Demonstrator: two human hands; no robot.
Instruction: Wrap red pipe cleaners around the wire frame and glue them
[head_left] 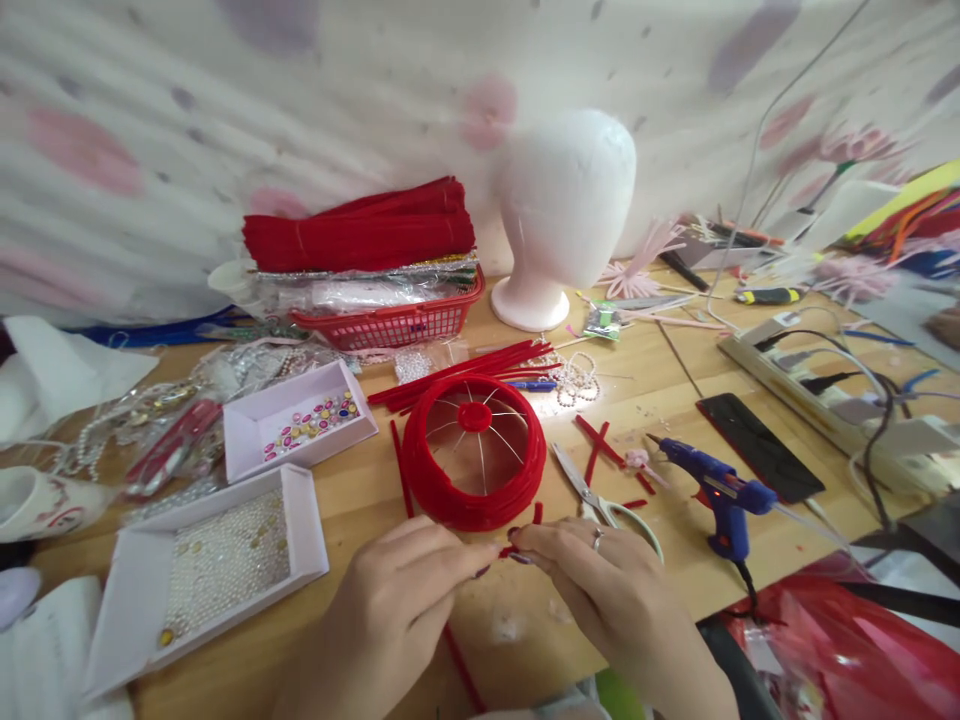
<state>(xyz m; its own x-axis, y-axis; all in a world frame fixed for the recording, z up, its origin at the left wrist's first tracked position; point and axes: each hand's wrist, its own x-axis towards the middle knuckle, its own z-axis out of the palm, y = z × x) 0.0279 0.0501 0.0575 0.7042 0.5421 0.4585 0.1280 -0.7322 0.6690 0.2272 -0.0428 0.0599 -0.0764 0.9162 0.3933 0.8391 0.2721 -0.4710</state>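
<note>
Fingertips of my left hand and my right hand meet near the table's front, both closed in a pinch on a short bit of red pipe cleaner. Most of that bit is hidden by the fingers. A longer red stem shows below my left hand; whether it joins the pinched piece I cannot tell. Just beyond my hands sits a round red frame, wrapped in fuzzy red stems, with thin wire spokes and a red disc at its centre. Scissors lie half open beyond my right hand.
Left stand white trays of gems and pearl beads. Behind are a red basket with red stem bundles and a white foam head. Right lie a blue glue gun, a phone and a power strip.
</note>
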